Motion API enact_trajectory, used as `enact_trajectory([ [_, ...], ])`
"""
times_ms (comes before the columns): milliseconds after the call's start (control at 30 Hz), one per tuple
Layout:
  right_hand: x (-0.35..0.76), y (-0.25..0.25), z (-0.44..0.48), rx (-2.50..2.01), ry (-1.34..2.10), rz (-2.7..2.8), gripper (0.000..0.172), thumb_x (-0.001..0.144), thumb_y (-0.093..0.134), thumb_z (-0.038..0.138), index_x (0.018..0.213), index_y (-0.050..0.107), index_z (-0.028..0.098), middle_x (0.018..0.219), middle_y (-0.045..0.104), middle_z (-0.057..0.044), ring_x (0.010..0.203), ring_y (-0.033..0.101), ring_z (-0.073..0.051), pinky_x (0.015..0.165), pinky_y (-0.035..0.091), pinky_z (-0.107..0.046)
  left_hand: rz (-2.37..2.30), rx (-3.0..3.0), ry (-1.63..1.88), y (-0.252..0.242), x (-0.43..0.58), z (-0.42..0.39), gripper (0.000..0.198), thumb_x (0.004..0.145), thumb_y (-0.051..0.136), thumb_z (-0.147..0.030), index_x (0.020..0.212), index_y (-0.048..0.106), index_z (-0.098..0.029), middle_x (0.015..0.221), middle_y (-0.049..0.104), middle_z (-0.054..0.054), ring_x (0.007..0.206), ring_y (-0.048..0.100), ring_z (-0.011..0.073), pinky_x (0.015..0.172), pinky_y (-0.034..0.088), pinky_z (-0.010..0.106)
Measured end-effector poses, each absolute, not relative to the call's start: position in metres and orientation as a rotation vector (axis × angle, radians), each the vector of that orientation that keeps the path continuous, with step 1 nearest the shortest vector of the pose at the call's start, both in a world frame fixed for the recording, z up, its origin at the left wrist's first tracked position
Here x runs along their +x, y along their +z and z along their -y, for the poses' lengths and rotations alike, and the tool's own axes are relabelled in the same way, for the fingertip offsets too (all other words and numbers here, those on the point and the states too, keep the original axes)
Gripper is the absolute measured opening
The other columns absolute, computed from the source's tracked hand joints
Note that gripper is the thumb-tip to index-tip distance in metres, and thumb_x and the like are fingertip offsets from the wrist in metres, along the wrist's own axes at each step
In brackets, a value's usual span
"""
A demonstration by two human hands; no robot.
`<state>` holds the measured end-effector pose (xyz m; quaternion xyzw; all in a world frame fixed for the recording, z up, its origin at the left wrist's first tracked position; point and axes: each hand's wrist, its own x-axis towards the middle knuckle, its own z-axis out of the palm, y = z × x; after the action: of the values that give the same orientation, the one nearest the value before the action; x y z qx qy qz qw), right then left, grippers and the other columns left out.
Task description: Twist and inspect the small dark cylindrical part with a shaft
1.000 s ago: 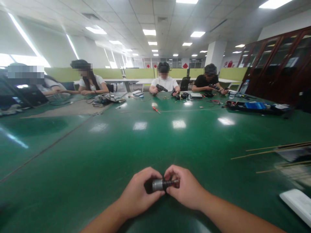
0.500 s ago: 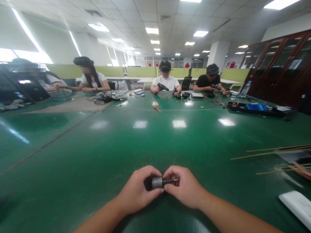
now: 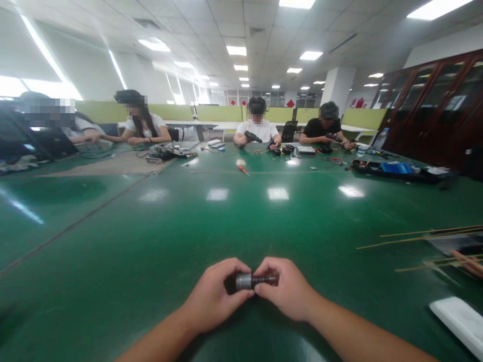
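Note:
Just above the green table, in the lower middle of the head view, a grey metal cylinder with a narrower dark shaft [image 3: 244, 281] lies sideways between my hands. My left hand [image 3: 213, 294] curls around its wide grey end, thumb below and fingers above. The thumb and fingers of my right hand [image 3: 290, 289] pinch the shaft side, and the bare shaft tip points into that palm. The fingertips of both hands nearly meet at the middle of the part. My left fingers hide some of the wide end.
A white power strip [image 3: 458, 322] lies at the lower right, near thin sticks [image 3: 411, 243] and another person's hand [image 3: 470, 264]. An orange screwdriver [image 3: 243, 170] rests farther off. Across the green table [image 3: 169, 226], several people sit among tools, parts and a black tray [image 3: 400, 173].
My hands and the metal part keep almost the same pose. At the far right, the other person's hand has shifted slightly. The person in black across the table has moved the tool a little.

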<state>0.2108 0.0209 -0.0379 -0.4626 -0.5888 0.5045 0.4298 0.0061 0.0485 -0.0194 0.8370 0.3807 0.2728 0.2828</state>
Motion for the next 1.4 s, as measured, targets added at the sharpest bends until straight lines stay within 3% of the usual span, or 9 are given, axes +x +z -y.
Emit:
enact_trajectory([
  [1400,0.2135,-0.0368,-0.0216,-1.162,1.287,1.481,0.008,0.072,0.069,0.015,0.079,0.066,0.018,0.072,0.066,0.002,0.067,0.058,-0.014,0.064,0.043,-0.025,-1.018,2.224,0.729,-0.0148,0.0069,-0.0481,0.018,0.08,0.073,-0.026,0.096,0.067,-0.021,0.088,0.071,0.001,0.082,0.065,0.0181,0.075,0.047,0.028],
])
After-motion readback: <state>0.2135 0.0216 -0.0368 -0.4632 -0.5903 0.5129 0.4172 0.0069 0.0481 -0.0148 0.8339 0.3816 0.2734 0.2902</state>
